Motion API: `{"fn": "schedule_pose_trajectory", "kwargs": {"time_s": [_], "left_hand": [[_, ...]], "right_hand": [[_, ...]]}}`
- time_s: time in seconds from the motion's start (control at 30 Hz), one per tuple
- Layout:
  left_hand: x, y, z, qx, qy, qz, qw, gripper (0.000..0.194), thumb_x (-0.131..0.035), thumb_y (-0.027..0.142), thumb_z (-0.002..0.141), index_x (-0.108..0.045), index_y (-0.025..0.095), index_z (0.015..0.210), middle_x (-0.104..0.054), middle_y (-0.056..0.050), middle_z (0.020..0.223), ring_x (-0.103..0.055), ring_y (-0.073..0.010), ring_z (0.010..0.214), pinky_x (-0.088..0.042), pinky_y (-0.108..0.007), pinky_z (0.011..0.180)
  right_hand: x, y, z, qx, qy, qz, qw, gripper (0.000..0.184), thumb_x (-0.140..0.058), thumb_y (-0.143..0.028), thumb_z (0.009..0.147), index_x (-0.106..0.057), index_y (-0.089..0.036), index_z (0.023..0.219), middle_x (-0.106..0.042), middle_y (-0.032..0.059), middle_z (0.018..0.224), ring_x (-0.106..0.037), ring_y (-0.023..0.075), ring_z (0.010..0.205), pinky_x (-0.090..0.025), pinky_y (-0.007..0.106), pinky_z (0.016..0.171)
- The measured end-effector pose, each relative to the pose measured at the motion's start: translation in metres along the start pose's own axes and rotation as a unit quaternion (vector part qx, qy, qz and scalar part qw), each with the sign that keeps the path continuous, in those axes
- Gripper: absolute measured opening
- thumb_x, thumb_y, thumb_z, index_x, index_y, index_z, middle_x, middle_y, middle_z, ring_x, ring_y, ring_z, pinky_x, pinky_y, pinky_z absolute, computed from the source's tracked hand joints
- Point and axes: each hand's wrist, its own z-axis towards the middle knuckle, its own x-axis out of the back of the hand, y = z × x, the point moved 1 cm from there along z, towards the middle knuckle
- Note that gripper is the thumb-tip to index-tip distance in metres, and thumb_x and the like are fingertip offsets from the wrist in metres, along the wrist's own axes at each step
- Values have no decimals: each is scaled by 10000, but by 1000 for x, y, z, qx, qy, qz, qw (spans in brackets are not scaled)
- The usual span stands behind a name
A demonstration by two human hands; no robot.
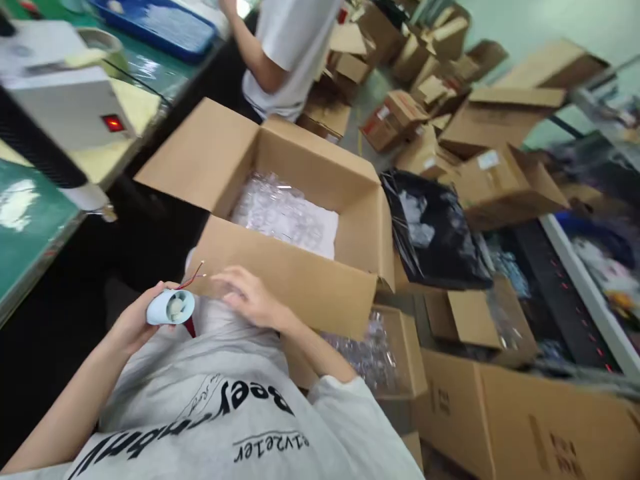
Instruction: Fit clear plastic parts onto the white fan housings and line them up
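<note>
My left hand point(137, 317) is closed around a small pale blue plastic horn-shaped part point(170, 308) with thin red and black wires sticking up from it. My right hand point(249, 295) hovers close to my grey shirt, just in front of the near wall of a large open cardboard box point(295, 280). Its fingers are loosely spread and blurred, with nothing visible in them. Inside the box lies a heap of clear plastic bags point(285, 213).
A green workbench point(30, 227) with a white device point(65, 100) and red light stands at left. Another person in a white shirt point(290, 53) stands beyond the box. Many cardboard boxes point(500, 180) and a black bag point(435, 227) crowd the right side.
</note>
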Motion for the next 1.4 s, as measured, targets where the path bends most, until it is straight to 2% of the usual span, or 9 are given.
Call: {"fn": "schedule_pose_trajectory", "kwargs": {"time_s": [0.2, 0.33, 0.43, 0.63, 0.77, 0.93, 1.07, 1.23, 1.4], "left_hand": [[-4, 4, 17, -26, -107, 278, 954, 413, -791, 567, 712, -778, 203, 906, -735, -15, 787, -596, -178, 670, -450, -236, 561], [-12, 12, 15, -181, -155, 429, 871, 408, -691, 613, 784, -803, 224, 836, -771, -53, 889, -696, -261, 842, -524, -328, 785], [-12, 13, 9, -281, -111, 445, 843, 372, -675, 581, 819, -786, 228, 850, -759, -60, 944, -720, -276, 909, -539, -363, 861], [9, 3, -3, -351, -3, 373, 859, 572, -900, 671, 624, -778, 246, 988, -728, -34, 950, -697, -249, 870, -573, -332, 749], [16, -2, -8, -392, 41, 321, 861, 600, -971, 652, 542, -828, 280, 991, -684, -52, 1062, -680, -281, 1042, -590, -392, 950], [13, -7, -26, -333, -28, 294, 896, 632, -1021, 468, 545, -842, 273, 1119, -678, -131, 1410, -604, -390, 1344, -471, -499, 1182], [15, -7, -49, -308, -60, 201, 928, 646, -945, 364, 698, -765, 233, 1305, -755, -138, 1301, -720, -321, 1132, -585, -403, 975], [25, -12, -76, -291, -32, 24, 956, 666, -933, 289, 711, -715, 216, 1336, -713, -132, 1376, -713, -272, 1125, -592, -345, 906], [33, -16, -96, -306, -54, -29, 950, 647, -917, 319, 759, -706, 254, 1367, -685, -129, 1434, -710, -268, 1142, -600, -324, 860]], "right_hand": [[-30, -18, -12, 28, -66, -363, 929, 402, -548, -335, 1082, -621, -266, 1471, -439, 157, 1646, -558, 346, 1357, -576, 518, 1035], [-24, -14, -7, 25, -154, -349, 924, 275, -636, -194, 1021, -715, -182, 1284, -490, 165, 1591, -557, 342, 1359, -576, 480, 1027], [-22, -11, -2, 42, -176, -243, 953, 118, -721, -202, 987, -736, -192, 1103, -561, 123, 1484, -561, 290, 1357, -565, 427, 1028], [-29, -18, 2, 33, -104, -111, 988, 192, -712, -346, 1015, -711, -180, 920, -585, 83, 1329, -656, 182, 1079, -525, 357, 1025], [-29, -23, 7, 82, -61, -44, 994, 190, -743, -289, 978, -690, -184, 829, -625, 65, 1225, -668, 171, 1016, -534, 326, 981], [-28, -26, 16, 80, -57, 100, 990, 316, -737, -352, 917, -623, -207, 661, -711, 61, 1001, -696, 201, 907, -582, 328, 831], [-30, -33, 31, 43, -83, 196, 976, 389, -808, -457, 870, -642, -220, 611, -776, 73, 1006, -749, 252, 977, -619, 393, 887], [-31, -57, 41, 169, -204, 50, 963, 311, -918, -381, 793, -837, -317, 1087, -755, 78, 1356, -713, 324, 1272, -622, 485, 1045], [-33, -76, 38, 286, -199, -57, 936, 341, -823, -322, 906, -788, -342, 1244, -730, 72, 1416, -751, 298, 1229, -658, 428, 1007]]}}
